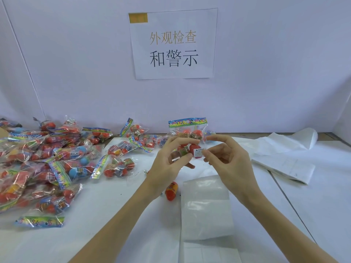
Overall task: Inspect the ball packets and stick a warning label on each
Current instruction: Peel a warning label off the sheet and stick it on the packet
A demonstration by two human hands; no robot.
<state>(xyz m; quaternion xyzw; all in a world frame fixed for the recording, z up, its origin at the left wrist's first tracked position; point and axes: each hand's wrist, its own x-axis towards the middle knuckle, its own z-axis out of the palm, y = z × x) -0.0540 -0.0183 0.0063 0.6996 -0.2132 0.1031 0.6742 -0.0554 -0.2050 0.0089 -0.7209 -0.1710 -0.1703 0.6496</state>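
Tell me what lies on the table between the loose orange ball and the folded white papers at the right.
In the head view, a glossy white label backing sheet lies between the loose orange ball and the folded white papers, beneath the right hand.

Two bare forearms enter from the lower edge, no sleeves visible on either. Left hand (169, 162) and right hand (229, 160) carry no gloves, rings, watch or wristband. Fingernails short, unpainted.
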